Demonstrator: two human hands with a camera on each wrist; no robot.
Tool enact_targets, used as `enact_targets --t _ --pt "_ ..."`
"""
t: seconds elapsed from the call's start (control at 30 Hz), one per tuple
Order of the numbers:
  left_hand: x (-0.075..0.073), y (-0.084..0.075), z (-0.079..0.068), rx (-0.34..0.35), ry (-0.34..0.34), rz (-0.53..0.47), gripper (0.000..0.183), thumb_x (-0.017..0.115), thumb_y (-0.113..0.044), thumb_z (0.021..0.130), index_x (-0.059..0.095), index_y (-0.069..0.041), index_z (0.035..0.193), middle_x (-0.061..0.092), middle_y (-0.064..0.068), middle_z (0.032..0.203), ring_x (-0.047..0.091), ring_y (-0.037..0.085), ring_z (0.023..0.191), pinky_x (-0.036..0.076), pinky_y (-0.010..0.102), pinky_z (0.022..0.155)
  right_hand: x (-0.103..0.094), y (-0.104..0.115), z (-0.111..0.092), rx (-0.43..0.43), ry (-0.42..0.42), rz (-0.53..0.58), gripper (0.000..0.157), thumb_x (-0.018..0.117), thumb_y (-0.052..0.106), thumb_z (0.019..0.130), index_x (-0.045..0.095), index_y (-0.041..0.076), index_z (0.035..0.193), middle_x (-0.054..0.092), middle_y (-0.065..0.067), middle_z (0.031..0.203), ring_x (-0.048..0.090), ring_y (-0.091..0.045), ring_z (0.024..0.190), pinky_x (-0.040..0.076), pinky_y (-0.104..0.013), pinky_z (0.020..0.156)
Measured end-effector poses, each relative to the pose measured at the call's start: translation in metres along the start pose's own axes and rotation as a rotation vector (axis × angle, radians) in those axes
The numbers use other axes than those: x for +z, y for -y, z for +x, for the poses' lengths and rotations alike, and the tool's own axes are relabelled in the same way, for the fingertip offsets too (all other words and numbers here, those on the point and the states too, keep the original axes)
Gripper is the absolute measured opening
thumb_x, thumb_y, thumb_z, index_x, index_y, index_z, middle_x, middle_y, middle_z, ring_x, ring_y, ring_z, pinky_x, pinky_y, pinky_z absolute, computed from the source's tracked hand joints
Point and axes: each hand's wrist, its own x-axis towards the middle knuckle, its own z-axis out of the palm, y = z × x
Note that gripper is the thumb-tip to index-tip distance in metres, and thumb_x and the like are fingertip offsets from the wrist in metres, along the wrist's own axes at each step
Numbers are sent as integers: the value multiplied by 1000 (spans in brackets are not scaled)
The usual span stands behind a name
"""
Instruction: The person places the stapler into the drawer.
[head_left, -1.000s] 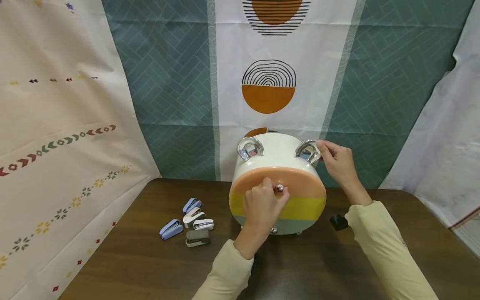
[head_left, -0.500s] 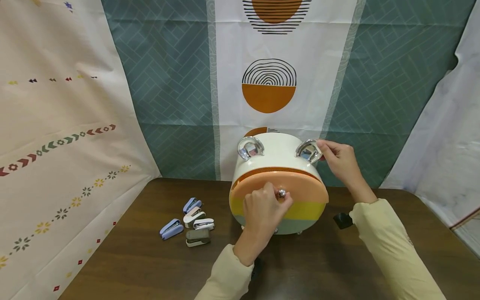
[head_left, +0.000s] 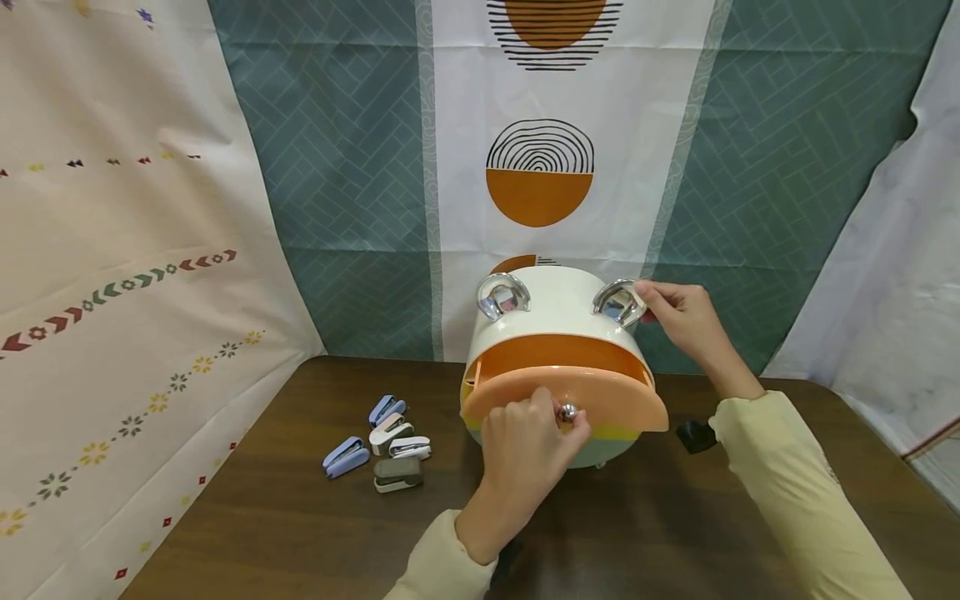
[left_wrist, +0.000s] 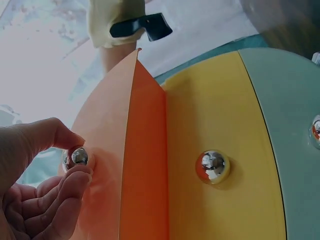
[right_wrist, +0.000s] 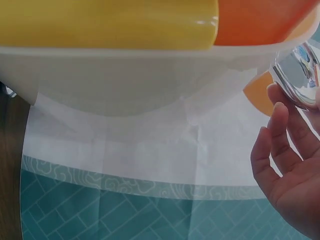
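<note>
A small white drawer cabinet (head_left: 558, 304), its front in orange, yellow and green bands, stands on the table. Its top orange drawer (head_left: 618, 400) is pulled partway out, showing part of its bright interior. My left hand (head_left: 521, 458) pinches the round silver knob (head_left: 567, 412) of that drawer between thumb and fingers. In the left wrist view, the yellow drawer (left_wrist: 190, 125) below it is closed and has its own silver knob (left_wrist: 214, 166). At the cabinet's top right, my right hand (head_left: 684, 325) holds the silver ring-shaped ear (head_left: 609, 292) by its outer side.
Several mini staplers lie left of the cabinet: blue ones (head_left: 346, 457), white ones (head_left: 409, 447) and a dark grey-green one (head_left: 397, 473). A matching silver ear (head_left: 483, 300) sits at the cabinet's top left. Patterned cloth (head_left: 345, 167) hangs behind the wooden table (head_left: 300, 533).
The orange drawer, flush at first, has slid out toward me with my left hand on its knob. My right hand has stayed on the silver ear.
</note>
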Motion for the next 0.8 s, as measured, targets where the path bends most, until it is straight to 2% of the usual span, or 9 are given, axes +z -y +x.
enact_targets --t 0.23,0.57,0.8 --pt "-10 -3 -8 42 -44 22 44 74 -30 62 34 -16 47 23 -7 41 21 6 33 10 15 38 0 -2 1 -8 -2 -13 36 50 24 94 60 -3 115 63 -26 98 58 -2 62 44 -11 63" --pt "-20 -8 -17 99 -88 41 47 76 -34 59 34 -16 47 25 -7 39 29 7 30 9 16 38 0 -3 2 -13 -6 -28 34 50 23 94 62 -3 113 65 -16 75 55 -1 59 42 -15 58" --pt "-25 -12 -23 116 -108 41 46 75 -33 56 33 -16 47 25 -7 40 28 7 30 9 16 38 1 -3 2 -27 -17 -34 34 50 21 94 62 -4 112 65 -14 72 54 0 57 41 -16 55"
